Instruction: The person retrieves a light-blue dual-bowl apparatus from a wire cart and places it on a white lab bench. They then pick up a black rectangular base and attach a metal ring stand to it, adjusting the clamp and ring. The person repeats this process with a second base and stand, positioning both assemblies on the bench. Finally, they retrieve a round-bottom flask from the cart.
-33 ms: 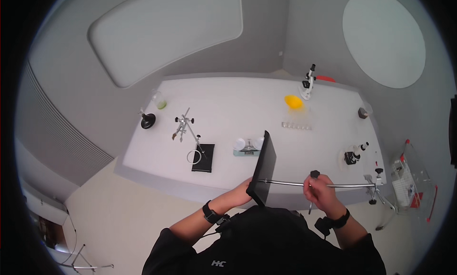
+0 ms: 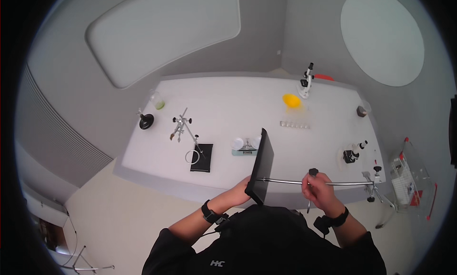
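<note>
A retort stand is held sideways in front of me, its black base plate (image 2: 263, 168) on edge and its silver rod (image 2: 350, 183) pointing right. My left hand (image 2: 239, 193) is closed at the base's left side, its fingertips hidden behind the plate. Around the middle of the rod, my right hand (image 2: 319, 191) is closed on a ring clamp with a black knob (image 2: 312, 172); a thin metal part hangs below the fingers, seen edge-on. Near the rod's far end sits another clamp (image 2: 372, 180) with black knobs and metal prongs.
On the white table (image 2: 219, 103) stand a second retort stand (image 2: 202, 163) with a ring, a small balance (image 2: 244, 152), a yellow object (image 2: 291, 101), a row of small clear cups (image 2: 295, 125), microscopes (image 2: 305, 87) (image 2: 353, 154) and a beaker (image 2: 157, 101). A wire cart (image 2: 404, 180) is at the right.
The whole view has shifted very slightly. Both hands keep the same hold on the stand and the clamp.
</note>
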The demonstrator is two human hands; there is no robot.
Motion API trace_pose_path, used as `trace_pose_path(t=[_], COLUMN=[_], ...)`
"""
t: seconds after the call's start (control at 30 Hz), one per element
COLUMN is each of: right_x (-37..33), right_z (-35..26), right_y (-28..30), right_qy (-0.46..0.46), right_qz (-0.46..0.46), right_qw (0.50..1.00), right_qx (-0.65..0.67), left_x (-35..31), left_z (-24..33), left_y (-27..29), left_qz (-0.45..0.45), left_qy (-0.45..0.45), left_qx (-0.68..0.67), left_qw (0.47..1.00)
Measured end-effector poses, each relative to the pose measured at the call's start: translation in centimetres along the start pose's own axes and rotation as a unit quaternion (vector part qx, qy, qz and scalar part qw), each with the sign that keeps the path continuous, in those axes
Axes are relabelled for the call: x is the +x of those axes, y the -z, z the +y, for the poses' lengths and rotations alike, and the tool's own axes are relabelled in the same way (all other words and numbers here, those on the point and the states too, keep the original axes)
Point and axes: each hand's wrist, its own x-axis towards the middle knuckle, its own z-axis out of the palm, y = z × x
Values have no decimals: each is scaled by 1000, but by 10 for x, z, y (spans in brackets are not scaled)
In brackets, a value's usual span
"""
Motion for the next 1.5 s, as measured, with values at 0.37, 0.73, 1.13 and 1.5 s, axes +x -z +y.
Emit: trace_pose_path(t=[0.37,0.73,1.13,1.5], right_x=[21,28,24,43], right_z=[-3,-17,-33,-3], right_y=[19,23,10,21], right_qy=[-1,-1,-43,-10], right_qz=[-94,-98,-89,-43], right_qw=[970,980,995,990], right_qx=[225,175,10,133], left_x=[21,15,23,30], left_z=[29,31,-11,20], left_y=[-5,-9,20,6], left_qz=[83,167,94,86], left_qy=[-151,-93,78,-60], left_qx=[159,98,-171,15], left_qw=[972,977,978,994])
